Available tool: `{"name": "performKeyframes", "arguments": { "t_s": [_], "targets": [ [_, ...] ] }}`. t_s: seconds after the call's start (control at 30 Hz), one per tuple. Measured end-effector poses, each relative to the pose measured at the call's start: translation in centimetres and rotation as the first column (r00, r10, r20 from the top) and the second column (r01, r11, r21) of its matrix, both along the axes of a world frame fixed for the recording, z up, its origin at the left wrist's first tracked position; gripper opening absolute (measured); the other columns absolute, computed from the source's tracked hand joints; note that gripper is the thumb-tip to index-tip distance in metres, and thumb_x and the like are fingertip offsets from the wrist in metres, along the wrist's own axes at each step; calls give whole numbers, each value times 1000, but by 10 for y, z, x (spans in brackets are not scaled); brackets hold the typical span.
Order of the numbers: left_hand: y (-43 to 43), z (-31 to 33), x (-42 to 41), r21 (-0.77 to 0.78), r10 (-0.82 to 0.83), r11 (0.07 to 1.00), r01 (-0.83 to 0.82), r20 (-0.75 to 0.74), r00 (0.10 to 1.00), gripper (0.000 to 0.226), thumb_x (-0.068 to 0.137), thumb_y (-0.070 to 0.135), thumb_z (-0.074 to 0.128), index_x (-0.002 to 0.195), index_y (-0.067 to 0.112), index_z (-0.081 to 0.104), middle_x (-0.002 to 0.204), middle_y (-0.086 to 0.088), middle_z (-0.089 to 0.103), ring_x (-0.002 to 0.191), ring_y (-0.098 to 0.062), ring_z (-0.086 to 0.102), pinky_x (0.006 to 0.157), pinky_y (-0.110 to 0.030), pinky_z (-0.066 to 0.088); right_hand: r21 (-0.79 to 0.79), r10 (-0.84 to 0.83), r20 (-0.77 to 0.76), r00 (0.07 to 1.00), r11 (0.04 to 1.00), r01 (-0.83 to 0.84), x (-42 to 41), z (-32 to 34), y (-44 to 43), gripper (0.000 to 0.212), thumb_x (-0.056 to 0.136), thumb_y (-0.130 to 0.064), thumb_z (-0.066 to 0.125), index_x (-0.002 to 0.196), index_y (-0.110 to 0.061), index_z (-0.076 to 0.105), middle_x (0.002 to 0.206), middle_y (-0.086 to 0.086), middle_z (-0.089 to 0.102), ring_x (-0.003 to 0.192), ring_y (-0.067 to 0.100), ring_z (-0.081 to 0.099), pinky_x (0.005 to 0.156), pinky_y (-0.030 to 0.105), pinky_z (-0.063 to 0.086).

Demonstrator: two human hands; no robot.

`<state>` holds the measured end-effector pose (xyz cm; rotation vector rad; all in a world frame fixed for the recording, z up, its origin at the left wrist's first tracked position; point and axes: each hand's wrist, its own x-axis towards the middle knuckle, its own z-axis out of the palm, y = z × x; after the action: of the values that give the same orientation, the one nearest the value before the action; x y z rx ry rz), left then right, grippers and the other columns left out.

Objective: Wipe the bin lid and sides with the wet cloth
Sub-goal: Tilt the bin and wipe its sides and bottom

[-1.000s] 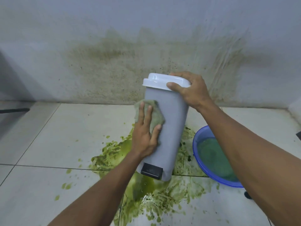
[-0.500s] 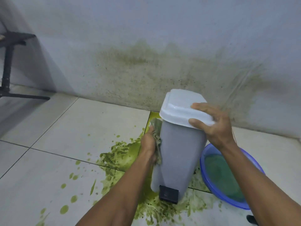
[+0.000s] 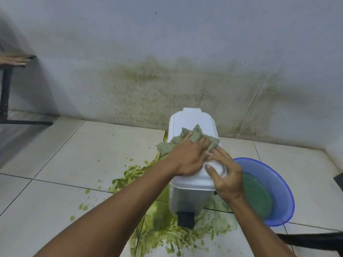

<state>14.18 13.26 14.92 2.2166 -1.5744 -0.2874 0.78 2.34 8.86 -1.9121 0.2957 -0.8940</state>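
Note:
A grey pedal bin [image 3: 187, 199] with a white lid [image 3: 189, 121] stands upright on the tiled floor, its black pedal [image 3: 186, 218] facing me. My left hand [image 3: 187, 158] lies flat on the lid, pressing a green-stained wet cloth [image 3: 193, 138] onto it. My right hand [image 3: 225, 175] grips the lid's near right corner, thumb on top and fingers down the side. The bin's left side is hidden behind my left forearm.
Green mush [image 3: 167, 230] is spread over the tiles around the bin's base. A blue basin [image 3: 278, 182] of greenish water sits right of the bin. The wall [image 3: 167, 86] behind is stained green. A black stand [image 3: 5, 93] and another person's hand [image 3: 13, 60] are far left.
My left hand has carried the cloth from the bin's left side up onto the lid. My right hand shifted to the lid's near right corner. The view tilted down over the bin.

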Motion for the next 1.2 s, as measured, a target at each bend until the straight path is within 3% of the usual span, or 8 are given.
{"name": "performKeyframes", "arguments": {
  "t_s": [0.1, 0.23, 0.43, 0.6, 0.8, 0.9, 1.03, 1.2],
  "targets": [
    [9, -5, -8, -18, -60, 998, 62, 99, 993, 56, 110, 37, 26, 163, 20, 19, 168, -6, 21, 157, -19, 13, 127, -39, -7, -42, -55, 10, 998, 998, 56, 0, -6, -2, 39, 80, -38, 68, 115, -21, 64, 131, 0, 62, 128, 16, 57, 106, 33, 47],
    [49, -16, -4, 1, -111, 994, 112, 152, 982, 55, 110, 47, 21, 163, 34, 14, 170, 8, 12, 157, -7, 3, 127, -40, -7, 201, 55, -166, 985, 979, -20, -3, -8, -6, 80, 79, -46, 68, 150, -25, 39, 154, -24, 36, 143, -5, 33, 119, 29, 31],
    [15, -4, 32, 109, 289, 954, -279, -85, 954, 58, 108, 50, 29, 162, 36, 14, 170, 13, 1, 157, -14, 1, 126, -43, 9, 240, 89, -259, 962, 970, -25, 0, -8, 3, 85, 82, -46, 60, 157, -28, 25, 163, -20, 18, 149, -8, 12, 126, 34, 14],
    [-56, -2, 39, 241, 266, 923, -300, 162, 950, 61, 109, 47, 17, 164, 25, 0, 171, -2, -9, 158, -26, -1, 125, -50, -12, 165, 40, -277, 960, 986, 6, 0, -10, 4, 85, 84, -52, 57, 158, -27, 23, 164, -19, 14, 150, -7, 8, 126, 33, 15],
    [-46, 9, 41, 210, 108, 970, -124, 85, 990, 58, 109, 48, 26, 163, 35, 7, 171, 7, 0, 158, -19, -1, 125, -41, -6, -212, -195, -370, 908, 970, 121, -4, -8, 34, 111, 71, -84, 53, 159, -24, 20, 168, 0, 10, 155, 11, -2, 125, 49, 11],
    [-63, 10, 53, 235, 70, 966, -105, 153, 986, 59, 109, 48, 22, 163, 33, 5, 171, 3, 0, 158, -22, -1, 124, -45, -8, -346, -350, -424, 835, 915, 208, 7, 1, 63, 107, 68, -81, 54, 155, -23, 32, 168, 13, 5, 155, 25, -13, 122, 59, -5],
    [-90, 4, 60, 213, -74, 976, 38, 164, 984, 54, 109, 47, 26, 161, 34, 24, 171, 0, 8, 158, -17, 3, 125, -46, -8, -516, -391, -184, 902, 819, 250, 16, 8, 96, 68, 73, -63, 67, 127, -21, 67, 162, 14, 30, 155, 32, 7, 114, 75, 3],
    [-109, -2, 78, 204, -122, 975, 93, 136, 983, 54, 103, 53, 28, 146, 32, 52, 165, 7, 30, 152, -21, 26, 126, -51, 6, -603, -392, -87, 916, 752, 265, 35, -1, 108, 49, 81, -58, 60, 110, -22, 75, 132, 0, 67, 144, 32, 40, 113, 72, 18]
  ]
}}
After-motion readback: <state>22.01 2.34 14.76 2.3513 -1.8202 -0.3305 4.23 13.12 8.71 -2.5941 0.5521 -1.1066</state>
